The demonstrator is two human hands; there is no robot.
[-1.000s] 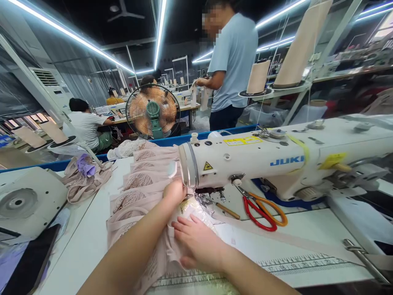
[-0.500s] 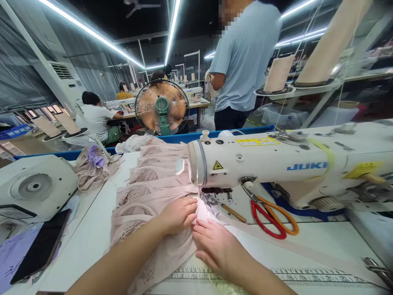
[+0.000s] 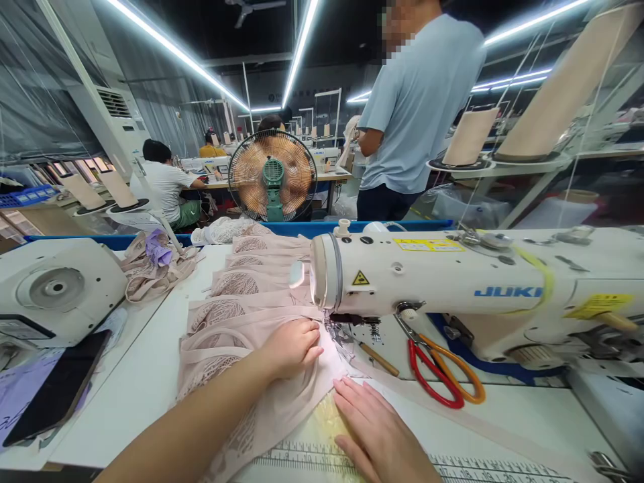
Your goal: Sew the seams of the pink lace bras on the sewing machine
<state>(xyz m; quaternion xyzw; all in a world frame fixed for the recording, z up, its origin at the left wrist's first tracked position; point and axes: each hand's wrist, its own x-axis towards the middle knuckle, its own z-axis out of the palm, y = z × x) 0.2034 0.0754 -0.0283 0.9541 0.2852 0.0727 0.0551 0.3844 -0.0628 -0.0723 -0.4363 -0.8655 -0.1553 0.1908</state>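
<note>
Pale pink bra pieces with lace cups [image 3: 221, 315] lie in an overlapping row left of the sewing machine [image 3: 443, 268]. My left hand [image 3: 294, 345] rests palm down on the nearest bra piece, just left of the needle area, with its fingers laid over the fabric and thumb out. My right hand [image 3: 377, 426] lies flat and open, its fingertips at the fabric's right edge and its palm over the table ruler [image 3: 296, 456]. A bright lamp lights the cloth under the needle. The fabric's edge beneath the presser foot is hard to make out.
Red-and-orange-handled scissors [image 3: 443, 372] and a wooden-handled tool [image 3: 380, 359] lie right of the needle. A phone [image 3: 58, 386] lies at left, near a heap of straps [image 3: 161, 268]. A fan [image 3: 273, 176] stands ahead; a person in light blue [image 3: 422, 100] stands beyond the machine.
My right hand has moved right and toward me, away from the left hand and the needle. The left hand stays on the fabric. The view has shifted slightly.
</note>
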